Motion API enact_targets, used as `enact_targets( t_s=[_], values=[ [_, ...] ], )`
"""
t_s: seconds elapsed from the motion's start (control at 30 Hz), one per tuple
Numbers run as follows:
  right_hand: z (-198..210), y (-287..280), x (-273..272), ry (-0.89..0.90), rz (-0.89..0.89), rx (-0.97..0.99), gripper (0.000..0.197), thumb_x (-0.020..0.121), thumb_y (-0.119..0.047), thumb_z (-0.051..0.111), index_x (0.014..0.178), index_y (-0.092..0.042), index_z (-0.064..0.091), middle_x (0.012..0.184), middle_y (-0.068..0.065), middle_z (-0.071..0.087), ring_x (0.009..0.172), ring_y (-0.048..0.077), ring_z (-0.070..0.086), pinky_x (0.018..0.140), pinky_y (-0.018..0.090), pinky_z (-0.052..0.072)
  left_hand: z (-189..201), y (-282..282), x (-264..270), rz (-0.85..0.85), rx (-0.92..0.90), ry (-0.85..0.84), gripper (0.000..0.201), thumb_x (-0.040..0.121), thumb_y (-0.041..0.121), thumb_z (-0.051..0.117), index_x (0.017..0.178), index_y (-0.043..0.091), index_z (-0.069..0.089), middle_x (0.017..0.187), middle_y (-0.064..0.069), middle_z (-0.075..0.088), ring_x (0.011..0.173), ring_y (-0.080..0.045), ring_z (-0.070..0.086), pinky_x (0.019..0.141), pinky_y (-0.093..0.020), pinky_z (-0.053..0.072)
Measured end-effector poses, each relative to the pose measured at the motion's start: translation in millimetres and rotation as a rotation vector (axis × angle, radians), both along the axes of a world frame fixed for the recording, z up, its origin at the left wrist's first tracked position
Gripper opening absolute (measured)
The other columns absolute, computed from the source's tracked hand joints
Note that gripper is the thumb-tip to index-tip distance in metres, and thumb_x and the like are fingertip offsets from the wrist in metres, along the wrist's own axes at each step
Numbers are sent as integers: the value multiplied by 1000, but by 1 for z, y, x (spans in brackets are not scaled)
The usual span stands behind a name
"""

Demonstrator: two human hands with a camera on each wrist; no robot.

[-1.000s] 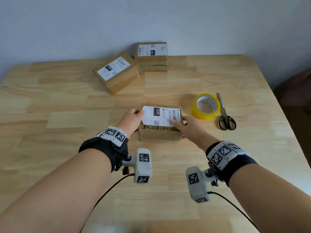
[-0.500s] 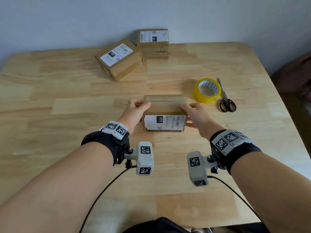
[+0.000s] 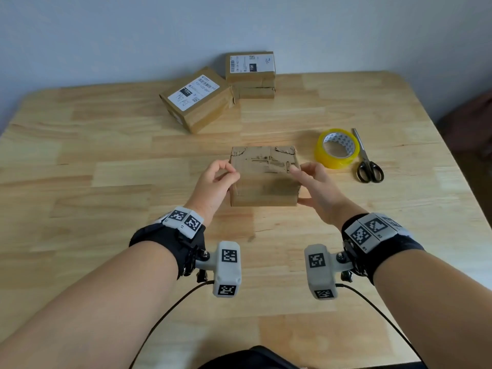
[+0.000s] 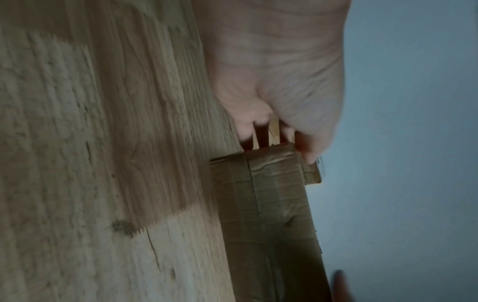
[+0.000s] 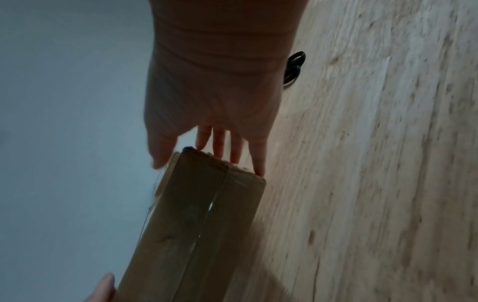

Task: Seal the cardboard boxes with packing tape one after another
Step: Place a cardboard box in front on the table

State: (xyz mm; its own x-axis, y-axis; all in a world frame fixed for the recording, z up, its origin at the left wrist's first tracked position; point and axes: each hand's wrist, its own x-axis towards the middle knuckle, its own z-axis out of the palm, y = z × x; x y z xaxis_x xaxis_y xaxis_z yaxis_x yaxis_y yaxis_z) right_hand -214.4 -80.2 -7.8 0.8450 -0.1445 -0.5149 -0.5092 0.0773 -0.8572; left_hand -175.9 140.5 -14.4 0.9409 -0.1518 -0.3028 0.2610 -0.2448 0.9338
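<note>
Squarely between left hand (image 3: 213, 186) and right hand (image 3: 318, 191), cardboard box (image 3: 265, 179).

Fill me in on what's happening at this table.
A person holds a small cardboard box between both hands, left hand on its left side and right hand on its right, a bare worn face turned up. The yellow tape roll and scissors lie untouched to its right. Two labelled boxes sit at the table's far edge.
</note>
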Motion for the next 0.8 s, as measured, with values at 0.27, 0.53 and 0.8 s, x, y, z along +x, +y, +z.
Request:
enact_targets(
  t_s=[0.27, 0.53, 0.8],
  values=[
    [-7, -4, 5, -46, 115, -164, 64, 85, 7, 58, 141, -17, 40, 126, -3, 53, 118, 19, 54, 99, 37, 45, 1, 7, 6, -168, 186, 93, 82, 85, 21, 69, 148, 33, 17, 155, 1, 21, 139, -20, 30, 109, -35, 31],
    [-12, 4, 14, 50, 145, -576, 52, 95, -18, 57, 142, -16, 37, 140, 9, 42, 108, 20, 54, 87, 35, 49, -4, -7, 17, -333, 565, 107, 68, 82, 44, 69, 135, 13, 40, 128, -4, 54, 113, -21, 52, 95, -34, 44],
    [-14, 20, 16, 34, 15, -404, 48, 86, -18, 69, 119, -17, 33, 115, 6, 56, 99, 20, 59, 79, 35, 53, 0, -24, 10, -333, 685, 85, 79, 84, 54, 61, 137, 5, 29, 121, -9, 57, 100, -25, 63, 77, -31, 51]
  ],
)
